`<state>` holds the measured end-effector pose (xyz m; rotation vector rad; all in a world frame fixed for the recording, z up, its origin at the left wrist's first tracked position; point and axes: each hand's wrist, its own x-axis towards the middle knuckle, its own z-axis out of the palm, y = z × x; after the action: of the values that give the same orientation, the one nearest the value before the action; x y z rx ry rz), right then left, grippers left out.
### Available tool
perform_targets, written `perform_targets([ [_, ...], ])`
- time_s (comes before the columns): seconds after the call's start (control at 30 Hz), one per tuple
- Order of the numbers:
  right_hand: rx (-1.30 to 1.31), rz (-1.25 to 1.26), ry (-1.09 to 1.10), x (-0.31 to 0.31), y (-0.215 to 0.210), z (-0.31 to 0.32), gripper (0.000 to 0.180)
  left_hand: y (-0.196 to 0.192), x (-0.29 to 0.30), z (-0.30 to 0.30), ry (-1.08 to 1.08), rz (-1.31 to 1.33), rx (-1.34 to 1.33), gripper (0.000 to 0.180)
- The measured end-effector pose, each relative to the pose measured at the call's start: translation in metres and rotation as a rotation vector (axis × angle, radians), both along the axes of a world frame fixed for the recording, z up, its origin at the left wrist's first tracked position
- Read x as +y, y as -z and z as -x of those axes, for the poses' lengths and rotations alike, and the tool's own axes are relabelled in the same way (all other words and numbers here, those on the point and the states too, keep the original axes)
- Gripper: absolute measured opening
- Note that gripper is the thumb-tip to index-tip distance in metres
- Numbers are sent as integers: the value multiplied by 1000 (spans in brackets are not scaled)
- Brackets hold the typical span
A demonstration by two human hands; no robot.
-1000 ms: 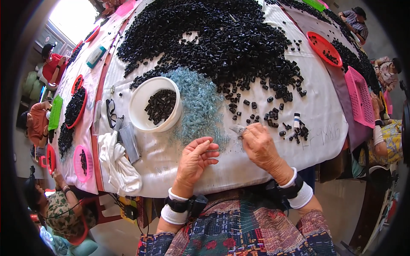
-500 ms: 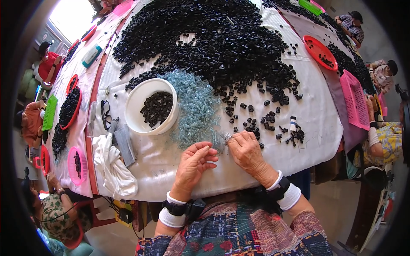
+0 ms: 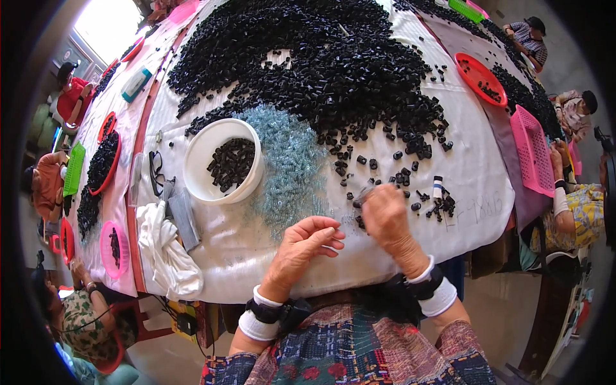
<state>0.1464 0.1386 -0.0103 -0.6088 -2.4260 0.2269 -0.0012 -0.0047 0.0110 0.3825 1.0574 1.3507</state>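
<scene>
My left hand (image 3: 303, 250) is loosely curled just above the white cloth, its fingers apart and nothing visible in them. To its right, my right hand (image 3: 386, 217) is smeared by motion, its fingers drawn together. A small greyish, see-through bit (image 3: 364, 193) shows at its fingertips, too blurred to name. Beneath and beyond that hand lie scattered small black plastic parts (image 3: 403, 177). A heap of tiny, clear blue coil-like pieces (image 3: 289, 170) spreads ahead of my left hand. Beside that heap, a white bowl (image 3: 192, 183) contains black parts.
A large mound of black parts (image 3: 301, 70) covers the far table. At left lie a white cloth glove (image 3: 167, 256), a grey cloth strip (image 3: 184, 219) and eyeglasses (image 3: 156, 172). A small white cylinder (image 3: 437, 185) stands at right. Other people sit at neighbouring tables with coloured baskets.
My right hand has moved right and slightly away from me, from the coil pieces to the black parts. My left hand has shifted right. The view has moved a little.
</scene>
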Motion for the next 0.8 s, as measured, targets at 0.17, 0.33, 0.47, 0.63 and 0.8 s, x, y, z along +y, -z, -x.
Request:
perform_targets([
  [0.17,19,154,71,38,-16,-16,14,6,-2,1,37,19,-27,22],
  [0.33,-75,167,-60,38,-20,-9,20,10,-1,3,9,48,-51,20],
  [0.47,-167,130,-80,40,-12,2,24,10,-2,2,-1,47,-55,20],
  [0.63,-151,78,-67,37,-17,6,24,8,-2,2,-6,53,-53,21],
  [0.8,-17,187,-355,-12,-34,5,22,11,-2,0,-38,82,-61,22],
])
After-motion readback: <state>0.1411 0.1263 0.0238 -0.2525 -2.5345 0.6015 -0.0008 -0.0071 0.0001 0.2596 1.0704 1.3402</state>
